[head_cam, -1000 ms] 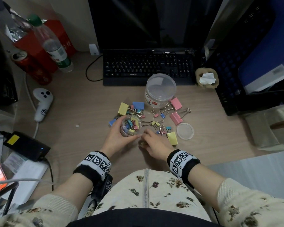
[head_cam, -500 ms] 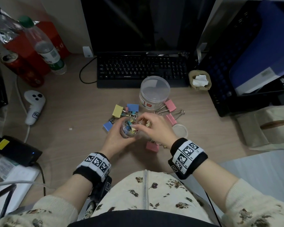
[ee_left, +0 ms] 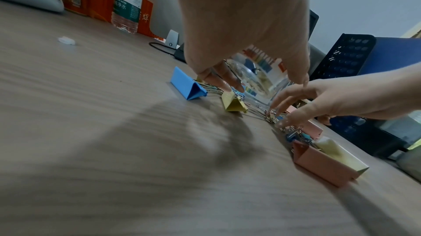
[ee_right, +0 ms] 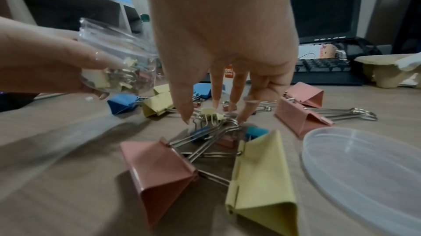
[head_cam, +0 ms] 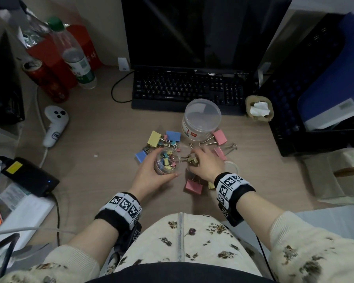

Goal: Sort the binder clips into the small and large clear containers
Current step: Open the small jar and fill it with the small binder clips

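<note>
my right hand (head_cam: 204, 164) has left the small jar (head_cam: 167, 162) and reaches, fingers spread, for a small clip (ee_right: 210, 112) on the counter (head_cam: 102, 139); left hand (head_cam: 151, 172) grips the jar. sorting continues.

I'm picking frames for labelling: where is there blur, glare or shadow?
Head view: dim, fairly sharp, right hand slightly smeared. Left wrist view: wooden desk streaked with motion blur, dark hand shadow. Right wrist view: left side smeared, small clear plastic container glinting, large pink binder clip fairly sharp.
</note>
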`<control>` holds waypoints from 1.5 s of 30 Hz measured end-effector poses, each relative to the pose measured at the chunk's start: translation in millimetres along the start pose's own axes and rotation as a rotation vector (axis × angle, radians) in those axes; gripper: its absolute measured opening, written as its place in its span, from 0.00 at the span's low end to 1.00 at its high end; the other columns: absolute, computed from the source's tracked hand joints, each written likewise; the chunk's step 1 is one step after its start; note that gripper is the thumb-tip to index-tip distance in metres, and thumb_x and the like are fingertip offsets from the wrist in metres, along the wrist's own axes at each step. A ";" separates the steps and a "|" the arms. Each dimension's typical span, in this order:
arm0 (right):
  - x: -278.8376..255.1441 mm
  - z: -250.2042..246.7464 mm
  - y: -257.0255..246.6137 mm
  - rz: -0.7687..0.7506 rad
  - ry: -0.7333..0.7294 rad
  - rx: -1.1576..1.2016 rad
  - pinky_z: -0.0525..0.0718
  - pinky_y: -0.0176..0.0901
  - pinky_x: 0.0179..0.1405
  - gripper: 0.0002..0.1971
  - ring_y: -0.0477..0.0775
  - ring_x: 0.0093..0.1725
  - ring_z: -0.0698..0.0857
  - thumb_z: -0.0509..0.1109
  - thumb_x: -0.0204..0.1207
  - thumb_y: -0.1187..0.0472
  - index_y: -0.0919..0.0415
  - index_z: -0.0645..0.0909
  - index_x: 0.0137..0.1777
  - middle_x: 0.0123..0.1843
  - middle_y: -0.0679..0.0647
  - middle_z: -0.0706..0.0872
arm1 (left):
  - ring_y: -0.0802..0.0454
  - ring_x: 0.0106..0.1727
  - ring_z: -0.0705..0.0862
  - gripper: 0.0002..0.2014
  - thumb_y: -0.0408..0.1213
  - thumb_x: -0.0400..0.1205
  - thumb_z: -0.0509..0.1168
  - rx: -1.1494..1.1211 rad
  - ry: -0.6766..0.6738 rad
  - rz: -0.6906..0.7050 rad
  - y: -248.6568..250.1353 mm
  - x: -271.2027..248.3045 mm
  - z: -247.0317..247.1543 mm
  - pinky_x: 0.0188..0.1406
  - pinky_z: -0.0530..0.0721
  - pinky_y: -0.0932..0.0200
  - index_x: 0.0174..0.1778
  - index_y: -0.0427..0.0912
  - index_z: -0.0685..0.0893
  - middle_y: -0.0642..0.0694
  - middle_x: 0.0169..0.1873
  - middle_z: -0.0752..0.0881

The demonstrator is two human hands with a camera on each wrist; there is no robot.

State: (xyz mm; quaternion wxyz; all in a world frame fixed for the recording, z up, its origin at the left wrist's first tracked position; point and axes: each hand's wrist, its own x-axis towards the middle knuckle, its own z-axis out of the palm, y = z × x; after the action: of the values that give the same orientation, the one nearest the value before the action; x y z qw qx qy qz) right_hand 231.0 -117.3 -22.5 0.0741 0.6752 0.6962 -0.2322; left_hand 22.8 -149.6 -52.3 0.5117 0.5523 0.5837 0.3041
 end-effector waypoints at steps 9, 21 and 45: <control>13.2 8.6 -1.6 -0.035 -0.012 -0.046 0.85 0.53 0.48 0.16 0.63 0.60 0.82 0.71 0.72 0.58 0.56 0.79 0.60 0.67 0.54 0.77 | 0.59 0.71 0.77 0.43 0.53 0.62 0.85 0.055 0.011 -0.004 0.0 -6.0 -4.4 0.76 0.77 0.50 0.72 0.56 0.74 0.59 0.68 0.78; 10.8 -3.5 12.1 0.040 0.108 0.325 0.70 0.33 0.31 0.04 0.52 0.42 0.81 0.72 0.73 0.63 0.57 0.84 0.46 0.42 0.51 0.84 | 0.58 0.71 0.77 0.45 0.53 0.62 0.85 0.068 0.004 -0.034 1.0 -2.7 -5.6 0.76 0.77 0.49 0.75 0.55 0.73 0.58 0.69 0.78; -5.6 -42.7 21.6 -0.014 0.078 0.496 0.84 0.46 0.53 0.09 0.48 0.52 0.85 0.71 0.76 0.57 0.51 0.84 0.56 0.52 0.45 0.87 | 0.58 0.70 0.79 0.42 0.44 0.64 0.86 0.122 -0.038 0.006 6.1 10.0 1.3 0.74 0.76 0.56 0.74 0.54 0.74 0.59 0.67 0.80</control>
State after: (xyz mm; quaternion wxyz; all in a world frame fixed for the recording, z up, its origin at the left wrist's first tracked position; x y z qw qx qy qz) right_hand 261.4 -104.6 12.6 -0.1223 0.6765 0.6248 -0.3702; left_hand 27.3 -139.0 -49.7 0.4870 0.5899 0.5897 0.2589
